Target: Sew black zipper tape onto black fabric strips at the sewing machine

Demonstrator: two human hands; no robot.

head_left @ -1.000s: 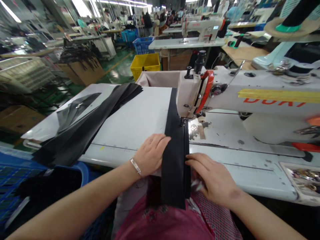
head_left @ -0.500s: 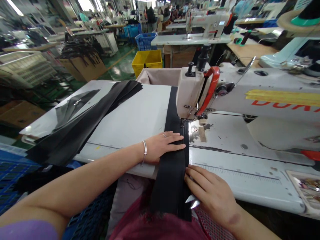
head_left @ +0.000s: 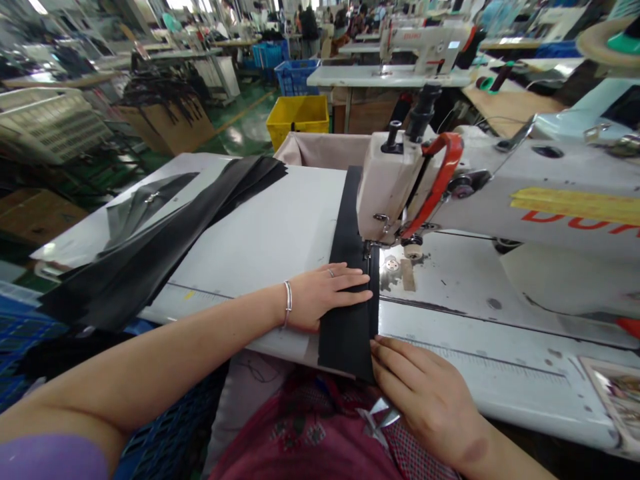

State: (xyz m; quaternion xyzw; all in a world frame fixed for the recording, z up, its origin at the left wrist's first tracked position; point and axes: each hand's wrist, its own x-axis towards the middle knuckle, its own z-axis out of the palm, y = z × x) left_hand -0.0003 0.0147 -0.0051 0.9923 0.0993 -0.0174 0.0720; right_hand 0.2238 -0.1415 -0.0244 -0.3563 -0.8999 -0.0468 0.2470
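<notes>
A long black strip point(head_left: 345, 340), apparently fabric or leather, runs under the presser foot of the white sewing machine point(head_left: 387, 193), its near end at the table edge. My left hand point(head_left: 333, 293) lies flat on it just before the foot, fingers stretched toward the right edge. Lower down, my right hand point(head_left: 425, 393) pinches the strip's right edge near its close end. Metal blades, like those of thread snips point(head_left: 384, 413), stick out from under that palm; their handles are hidden. A seam or folded edge runs along the strip's right side.
Several black strips point(head_left: 190, 243) lie stacked across the left of the white table point(head_left: 265, 220). A blue basket point(head_left: 190, 407) with dark pieces stands below left. Behind the table are a cloth-lined bin point(head_left: 335, 150) and a yellow crate point(head_left: 299, 117). Small metal parts fill a tray point(head_left: 617, 393) at right.
My left hand has shifted right and flattened across the strip. The strip's near end has moved forward, away from my lap. My right hand stays at its edge, now closer to that end.
</notes>
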